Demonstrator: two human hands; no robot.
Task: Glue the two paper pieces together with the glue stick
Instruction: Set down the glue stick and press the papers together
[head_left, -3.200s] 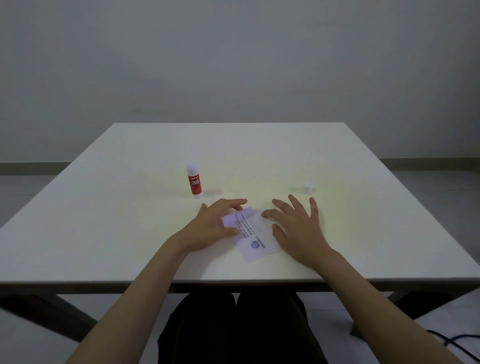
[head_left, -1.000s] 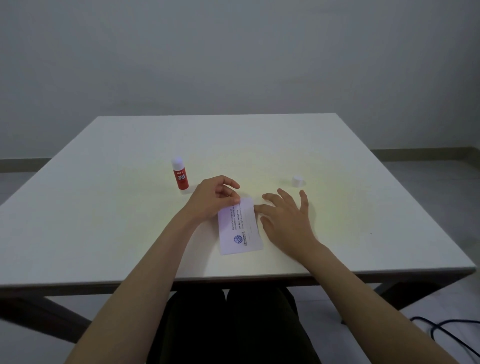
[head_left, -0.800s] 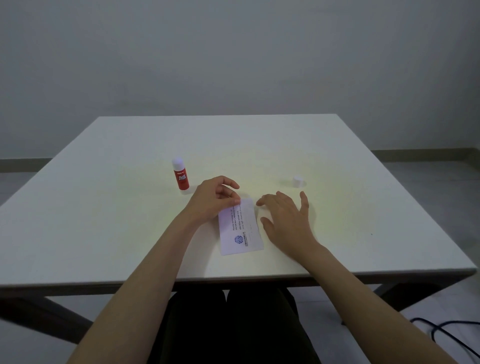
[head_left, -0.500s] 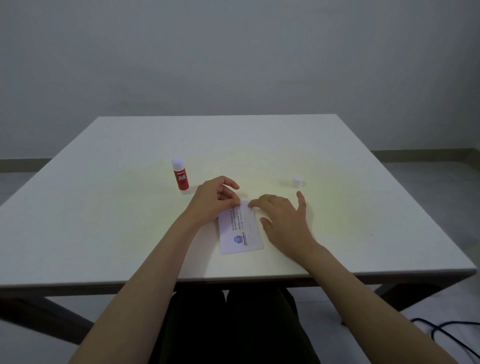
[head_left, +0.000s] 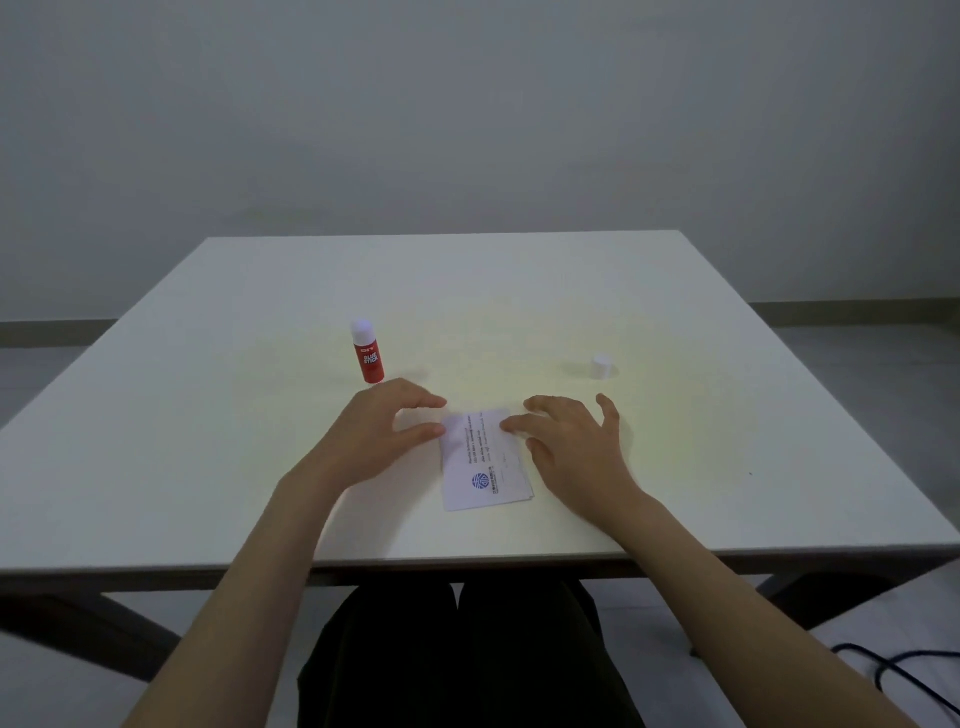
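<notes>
Two white paper pieces (head_left: 485, 462) lie stacked on the table near its front edge, with printed text and a blue logo facing up. My left hand (head_left: 384, 431) rests just left of the stack, fingers spread, its thumb tip touching the upper left edge. Palm down, my right hand (head_left: 571, 441) presses its fingertips on the stack's upper right part. The red glue stick (head_left: 368, 358) stands upright and uncapped behind my left hand, apart from it.
The glue stick's white cap (head_left: 601, 366) stands on the white table (head_left: 208, 415) behind my right hand. A black cable (head_left: 883, 670) lies on the floor at the lower right. My dark-clothed lap is under the table's front edge.
My left hand has released its pinch on the paper's upper left corner and spread its fingers. My right fingertips have slid left across the top of the paper.
</notes>
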